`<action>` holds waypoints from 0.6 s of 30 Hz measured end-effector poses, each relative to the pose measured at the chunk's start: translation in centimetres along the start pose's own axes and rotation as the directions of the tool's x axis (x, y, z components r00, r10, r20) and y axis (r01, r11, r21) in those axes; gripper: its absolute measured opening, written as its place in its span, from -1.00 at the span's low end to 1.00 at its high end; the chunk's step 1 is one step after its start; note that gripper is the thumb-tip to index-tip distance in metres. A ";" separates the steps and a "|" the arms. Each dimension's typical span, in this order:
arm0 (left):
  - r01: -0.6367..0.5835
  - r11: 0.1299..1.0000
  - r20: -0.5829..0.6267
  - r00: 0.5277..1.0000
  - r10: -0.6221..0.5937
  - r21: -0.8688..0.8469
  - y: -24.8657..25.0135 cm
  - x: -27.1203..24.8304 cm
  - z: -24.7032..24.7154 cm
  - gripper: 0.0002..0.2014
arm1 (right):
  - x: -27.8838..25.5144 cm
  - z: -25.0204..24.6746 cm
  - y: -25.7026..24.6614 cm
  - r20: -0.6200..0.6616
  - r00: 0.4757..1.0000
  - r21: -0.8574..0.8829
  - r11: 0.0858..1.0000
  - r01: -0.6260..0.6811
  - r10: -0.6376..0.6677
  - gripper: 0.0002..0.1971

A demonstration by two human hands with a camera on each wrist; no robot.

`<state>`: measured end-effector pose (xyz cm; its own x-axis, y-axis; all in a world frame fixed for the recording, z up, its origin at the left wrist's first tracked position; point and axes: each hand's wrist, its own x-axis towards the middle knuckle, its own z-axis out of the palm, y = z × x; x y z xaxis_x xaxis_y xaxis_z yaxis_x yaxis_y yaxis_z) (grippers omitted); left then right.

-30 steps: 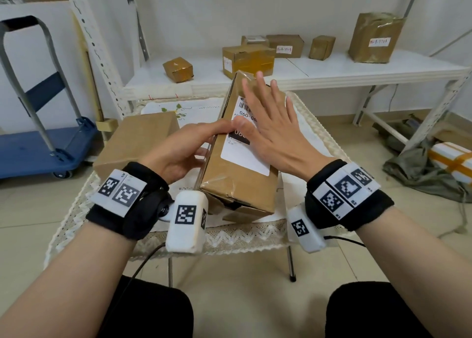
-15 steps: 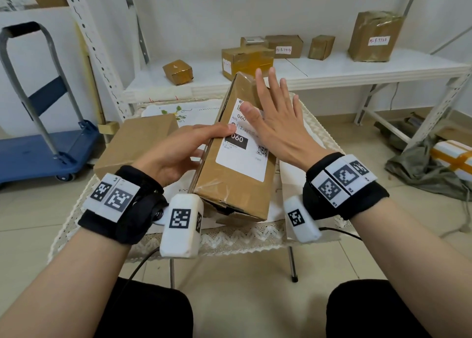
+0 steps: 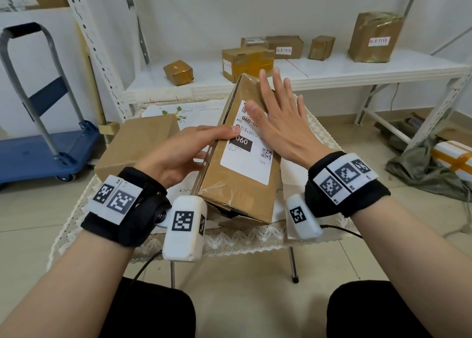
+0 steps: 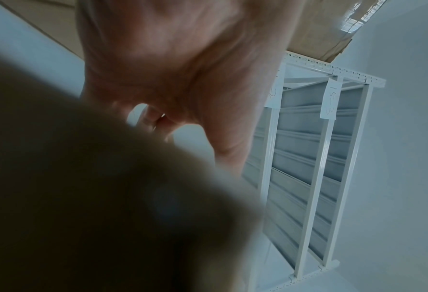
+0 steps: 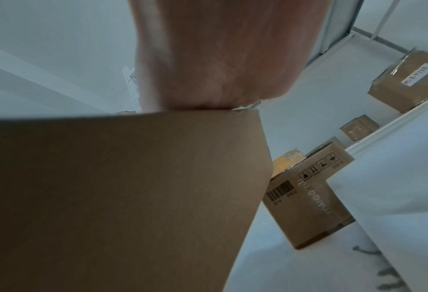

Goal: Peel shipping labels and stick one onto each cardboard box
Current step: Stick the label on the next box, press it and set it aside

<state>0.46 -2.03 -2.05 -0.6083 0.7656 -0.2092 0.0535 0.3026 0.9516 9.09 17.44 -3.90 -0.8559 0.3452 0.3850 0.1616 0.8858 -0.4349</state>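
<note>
shelf [image 3: 332,69]: white metal rack behind the table; approx. six taped brown boxes on it, some w/ small white tags, so prob. dealt with already, though I can't read them.
table [image 3: 229,238]: small, covered w/ lacy cream cloth.
plain box [image 3: 138,143]: matte kraft cardboard, flat-sided, left on the table; no label on the faces I can see, so likely still to do.
tall box [image 3: 237,197]: on the table centre, long brown carton, glossy clear tape over the near end, near flap crumpled.
shipping label [image 3: 247,156]: white smooth paper rectangle w/ barcode, "060" block and QR, lying flat on the tall box's top face; stuck, looks like just the smoothing-down left.
right hand [image 3: 281,123]: flat, fingers spread, palm on the label's far part.
left hand [image 3: 178,153]: fingers extended, fingertip at the label's left edge, steadying the box's side.
</note>
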 end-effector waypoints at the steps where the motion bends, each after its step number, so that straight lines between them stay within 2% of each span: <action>1: 0.004 1.000 -0.008 1.000 -0.004 -0.003 0.0 0.0 -0.1 -0.45 | 0.2 0.0 0.1 0.002 1.000 0.002 1.000 -0.005 0.005 -0.24; 9: 0.013 1.000 -0.028 1.000 -0.013 0.000 -0.2 0.0 -0.4 -0.59 | 1.3 -0.2 0.6 0.002 0.998 0.007 0.998 -0.060 0.060 -0.25; 13: 0.005 1.000 -0.031 1.000 -0.005 -0.005 0.0 -0.3 -0.2 -0.71 | 0.6 -0.5 -1.0 -0.013 1.000 -0.002 1.000 0.011 -0.011 -0.25; 18: -0.033 0.999 -0.031 0.999 0.033 -0.008 0.0 -0.2 -0.1 -0.62 | -0.3 0.5 -2.8 0.001 0.996 -0.028 0.996 0.088 -0.088 -0.24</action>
<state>0.52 -2.29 -2.02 -0.6304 0.7573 -0.1706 0.0676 0.2725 0.9598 8.62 14.66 -3.20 -0.8674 0.2658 0.4207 0.0997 0.9210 -0.3765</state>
